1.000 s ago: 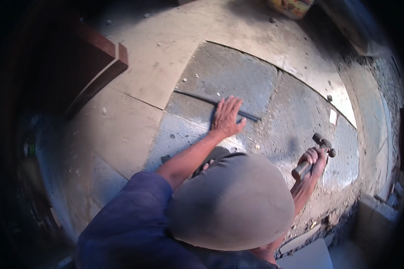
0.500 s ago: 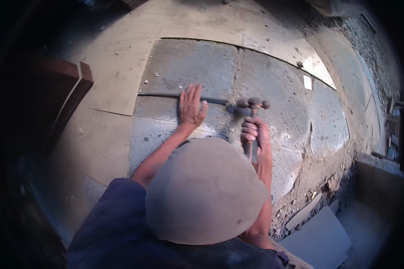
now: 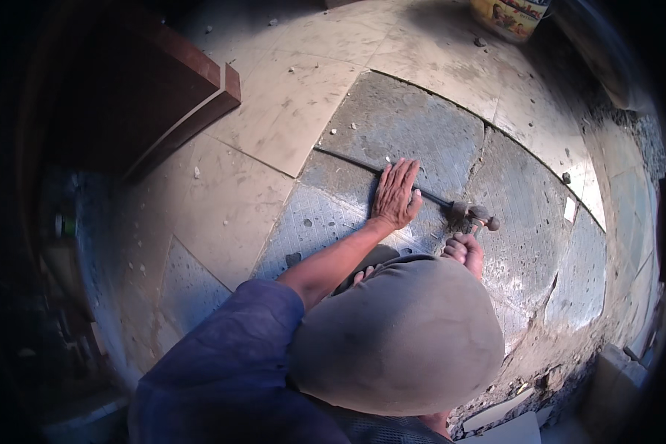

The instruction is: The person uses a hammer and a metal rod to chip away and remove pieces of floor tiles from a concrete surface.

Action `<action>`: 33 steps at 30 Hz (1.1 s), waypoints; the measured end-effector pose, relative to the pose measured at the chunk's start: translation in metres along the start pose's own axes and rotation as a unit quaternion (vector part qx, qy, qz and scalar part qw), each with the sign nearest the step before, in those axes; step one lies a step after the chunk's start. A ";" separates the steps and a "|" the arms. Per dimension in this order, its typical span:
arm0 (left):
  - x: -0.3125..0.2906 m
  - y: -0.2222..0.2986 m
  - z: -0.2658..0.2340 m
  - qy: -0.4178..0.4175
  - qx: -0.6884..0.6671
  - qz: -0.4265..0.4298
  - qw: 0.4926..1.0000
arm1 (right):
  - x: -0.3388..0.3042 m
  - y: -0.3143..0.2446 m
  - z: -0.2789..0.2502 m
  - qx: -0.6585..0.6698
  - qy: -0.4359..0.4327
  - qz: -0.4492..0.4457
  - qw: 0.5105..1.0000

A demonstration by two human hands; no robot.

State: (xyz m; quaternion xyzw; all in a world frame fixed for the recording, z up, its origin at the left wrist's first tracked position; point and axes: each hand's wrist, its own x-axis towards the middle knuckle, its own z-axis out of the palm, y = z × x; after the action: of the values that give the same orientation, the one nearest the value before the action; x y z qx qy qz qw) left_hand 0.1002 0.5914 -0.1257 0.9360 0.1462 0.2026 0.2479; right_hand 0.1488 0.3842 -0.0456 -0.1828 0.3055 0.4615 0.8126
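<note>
A slim dark metal rod (image 3: 348,158) lies across the rough grey slab (image 3: 414,111). My left hand (image 3: 397,194) lies flat over the rod, fingers stretched out together, palm down. My right hand (image 3: 465,250) is wrapped round the handle of a ball-peen hammer (image 3: 478,214). The hammer's flat face is at the rod's right end; whether they touch I cannot tell. A rounded grey-brown cap (image 3: 399,337) hides most of my right forearm and the lower handle.
Beige tiles (image 3: 251,192) border the grey slab on the left and far side. A dark red-brown panel (image 3: 192,74) stands at the far left. At the top right is a yellow and white bucket (image 3: 512,16). Rubble and loose tile pieces (image 3: 499,411) lie at the lower right.
The whole view has shifted, so slab, rod and both hands appear farther right. The hammer head now sits closer to the rod's end. My left hand remains flat on the rod.
</note>
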 end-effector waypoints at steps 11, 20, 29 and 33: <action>0.002 0.008 -0.001 -0.021 -0.003 -0.013 1.000 | -0.070 -0.116 -0.024 0.033 0.031 -0.301 0.953; 0.000 0.000 -0.007 0.005 0.002 -0.015 1.000 | -0.005 0.000 0.002 -0.024 -0.017 -0.087 0.996; -0.006 -0.001 -0.018 0.050 -0.010 -0.073 0.996 | -0.030 0.002 0.053 -0.098 0.010 -0.059 0.993; 0.000 0.002 -0.011 0.040 -0.001 -0.066 0.997 | -0.052 -0.071 0.037 -0.051 0.040 -0.235 0.970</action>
State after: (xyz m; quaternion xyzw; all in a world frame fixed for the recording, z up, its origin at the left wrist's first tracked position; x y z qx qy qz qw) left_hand 0.0951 0.5938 -0.1157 0.9152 0.2171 0.2236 0.2555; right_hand 0.2014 0.3363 0.0180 -0.3091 0.2627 0.2645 0.8750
